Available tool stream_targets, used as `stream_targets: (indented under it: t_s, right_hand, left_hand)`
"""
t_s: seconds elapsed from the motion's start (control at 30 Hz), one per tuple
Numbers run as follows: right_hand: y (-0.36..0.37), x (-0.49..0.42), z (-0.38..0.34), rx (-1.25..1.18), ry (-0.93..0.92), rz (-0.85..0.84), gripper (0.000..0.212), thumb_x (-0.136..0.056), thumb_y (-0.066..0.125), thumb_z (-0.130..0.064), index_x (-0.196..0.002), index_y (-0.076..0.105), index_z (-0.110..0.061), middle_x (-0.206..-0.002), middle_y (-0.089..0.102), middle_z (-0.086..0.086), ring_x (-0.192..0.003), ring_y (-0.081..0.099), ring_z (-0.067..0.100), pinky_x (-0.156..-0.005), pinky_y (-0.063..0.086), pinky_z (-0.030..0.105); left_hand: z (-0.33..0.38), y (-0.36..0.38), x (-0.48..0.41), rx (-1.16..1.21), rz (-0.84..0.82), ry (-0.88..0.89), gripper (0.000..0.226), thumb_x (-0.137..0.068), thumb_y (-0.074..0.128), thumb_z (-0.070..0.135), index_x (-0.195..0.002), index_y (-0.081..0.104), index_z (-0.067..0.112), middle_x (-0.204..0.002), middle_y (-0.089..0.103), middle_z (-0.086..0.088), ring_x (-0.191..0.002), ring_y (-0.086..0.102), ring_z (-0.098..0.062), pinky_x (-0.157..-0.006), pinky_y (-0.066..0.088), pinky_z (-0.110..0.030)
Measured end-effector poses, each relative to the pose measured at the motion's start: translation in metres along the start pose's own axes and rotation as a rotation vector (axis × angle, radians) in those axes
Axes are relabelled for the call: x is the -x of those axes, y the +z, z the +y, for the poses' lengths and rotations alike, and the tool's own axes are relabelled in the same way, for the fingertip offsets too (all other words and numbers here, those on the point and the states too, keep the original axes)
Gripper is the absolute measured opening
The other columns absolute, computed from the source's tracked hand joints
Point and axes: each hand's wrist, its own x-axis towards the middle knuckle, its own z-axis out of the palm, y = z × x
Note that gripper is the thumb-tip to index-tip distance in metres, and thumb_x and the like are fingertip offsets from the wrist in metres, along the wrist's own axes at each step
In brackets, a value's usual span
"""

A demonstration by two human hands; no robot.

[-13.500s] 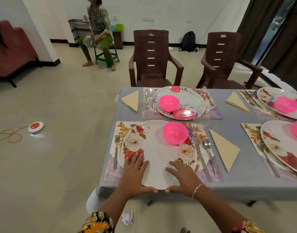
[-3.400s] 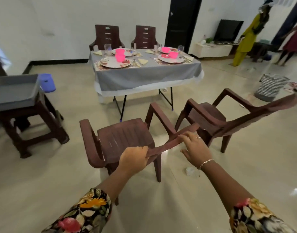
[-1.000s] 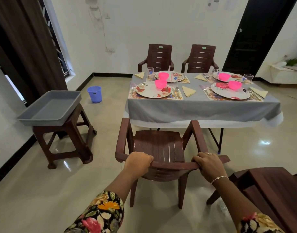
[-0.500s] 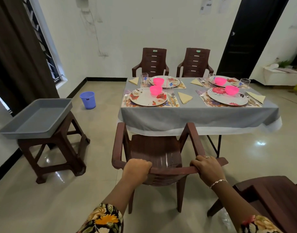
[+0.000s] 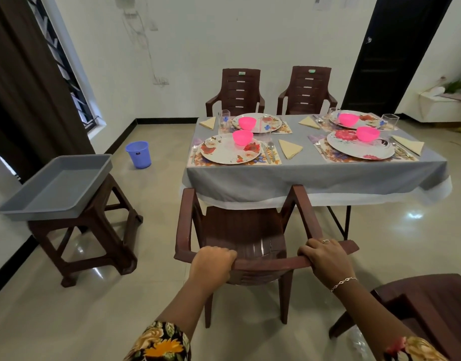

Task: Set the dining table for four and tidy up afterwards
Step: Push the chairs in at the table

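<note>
A brown plastic armchair (image 5: 240, 230) stands at the near-left place of the dining table (image 5: 315, 175), its seat front just under the grey cloth's hanging edge. My left hand (image 5: 211, 264) grips the left part of its backrest top, and my right hand (image 5: 326, 259) grips the right part. On the table lie floral plates (image 5: 221, 153), pink bowls (image 5: 242, 137), folded napkins (image 5: 289, 149), glasses and cutlery at each place.
Two more brown chairs (image 5: 237, 92) stand at the table's far side. Another brown chair (image 5: 427, 308) is at my lower right. A grey tray (image 5: 57, 188) rests on a brown stool at left, and a blue bucket (image 5: 138, 154) stands on the floor behind it.
Holding the chair by its backrest with both hands, I have pushed it forward until its seat meets the table's near edge. The table looks closer.
</note>
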Motion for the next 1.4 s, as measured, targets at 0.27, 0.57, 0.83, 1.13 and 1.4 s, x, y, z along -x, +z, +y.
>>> stream_targets:
  t_s: [0.27, 0.57, 0.83, 1.13, 1.4]
  right_hand:
    - [-0.011, 0.003, -0.006, -0.008, -0.004, -0.017, 0.040, -0.029, 0.088, -0.026, -0.060, 0.062, -0.030, -0.058, 0.058, -0.009, -0.051, 0.059, 0.013, -0.047, 0.048, 0.026]
    - [-0.044, 0.084, -0.047, -0.089, 0.203, 0.063, 0.068, -0.033, 0.085, -0.012, -0.099, 0.067, -0.016, -0.092, 0.065, 0.006, -0.072, 0.066, 0.024, -0.058, 0.057, 0.031]
    - [-0.061, 0.243, -0.065, -0.042, 0.380, -0.081, 0.080, -0.028, 0.088, -0.024, -0.101, 0.055, -0.024, -0.088, 0.065, 0.001, -0.070, 0.065, 0.020, -0.058, 0.054, 0.026]
    - [-0.114, 0.419, -0.034, 0.028, 0.654, -0.100, 0.069, -0.030, 0.088, -0.024, -0.094, 0.063, -0.026, -0.082, 0.060, -0.005, -0.065, 0.061, 0.015, -0.051, 0.052, 0.024]
    - [-0.195, 0.592, 0.013, 0.133, 0.714, -0.080, 0.078, -0.031, 0.089, -0.038, -0.097, 0.049, -0.026, -0.082, 0.062, -0.006, -0.066, 0.062, 0.013, -0.052, 0.049, 0.023]
  left_hand:
    - [0.007, -0.008, 0.006, 0.027, -0.108, -0.065, 0.014, -0.082, 0.056, 0.022, -0.096, 0.060, 0.020, -0.095, 0.069, -0.002, -0.091, 0.065, -0.023, -0.081, 0.047, -0.032]
    - [0.078, -0.004, 0.055, 0.038, 0.268, -0.092, 0.086, -0.035, 0.093, 0.035, -0.112, 0.068, 0.007, -0.118, 0.064, -0.020, -0.108, 0.062, -0.038, -0.088, 0.049, -0.054]
    - [0.191, 0.028, 0.096, 0.110, 0.264, 0.183, 0.082, -0.040, 0.091, 0.036, -0.112, 0.067, 0.006, -0.122, 0.060, -0.025, -0.112, 0.060, -0.039, -0.090, 0.048, -0.053]
    - [0.349, 0.018, 0.146, 0.154, 0.241, 0.446, 0.080, -0.041, 0.091, 0.039, -0.108, 0.068, 0.001, -0.116, 0.062, -0.027, -0.104, 0.063, -0.041, -0.083, 0.051, -0.054]
    - [0.545, -0.020, 0.226, 0.213, 0.328, 0.646, 0.079, -0.043, 0.089, 0.047, -0.108, 0.070, 0.005, -0.116, 0.065, -0.021, -0.106, 0.064, -0.035, -0.084, 0.052, -0.049]
